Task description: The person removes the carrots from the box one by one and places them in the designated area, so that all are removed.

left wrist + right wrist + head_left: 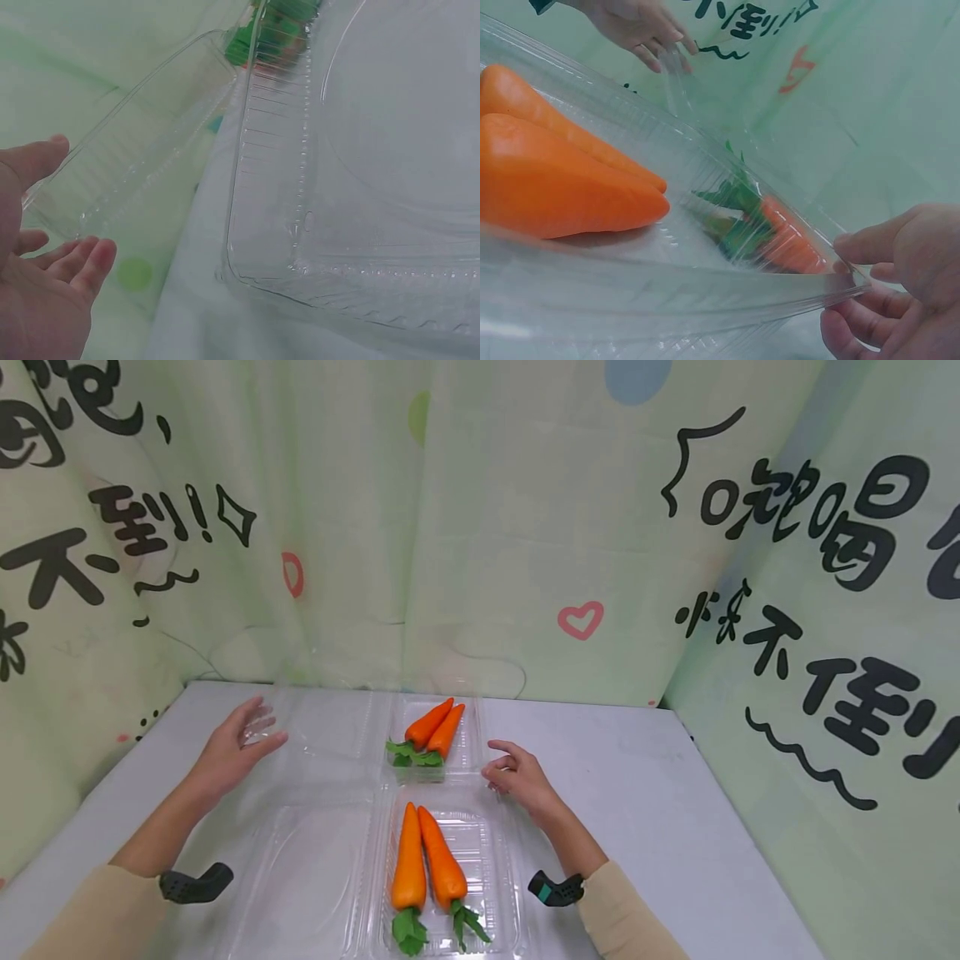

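Two hinged clear plastic boxes stand one behind the other, each with carrots in its right half. My left hand [236, 750] holds the outer edge of the far box's clear lid [142, 127], thumb on one side and fingers on the other. The lid is raised and tilted. My right hand [517, 777] is at the near right corner of the far clear box [474, 735], thumb and curled fingers around a plastic rim [847, 283]. Two orange carrots [430, 722] with green tops lie in the far box. Two longer carrots [409, 860] lie in the near clear box [517, 914].
The near box's flat lid [300, 877] lies folded open to the left. Everything stands on a white table [600, 785]. Pale green curtains [510, 527] with dark lettering hang behind and on both sides, close to the table's edges.
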A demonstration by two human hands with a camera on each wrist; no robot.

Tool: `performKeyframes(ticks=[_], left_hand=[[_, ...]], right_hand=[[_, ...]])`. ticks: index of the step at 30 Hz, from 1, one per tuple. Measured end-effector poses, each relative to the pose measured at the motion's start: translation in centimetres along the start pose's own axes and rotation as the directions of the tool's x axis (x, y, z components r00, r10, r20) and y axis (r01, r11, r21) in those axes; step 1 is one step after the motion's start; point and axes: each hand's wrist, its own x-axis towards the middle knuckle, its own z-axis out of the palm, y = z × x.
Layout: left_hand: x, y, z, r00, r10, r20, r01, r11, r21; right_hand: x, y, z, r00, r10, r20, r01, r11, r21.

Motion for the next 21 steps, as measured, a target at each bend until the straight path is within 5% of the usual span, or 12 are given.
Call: performKeyframes(ticks=[21], left_hand=[[0.1, -2.0, 0.8, 0.996, -0.068, 0.062, 0.07, 0.997, -0.026]], right_hand=[[-0.1, -0.1, -0.1, 1.0, 0.012, -0.001, -0.012, 1.0, 0.007]])
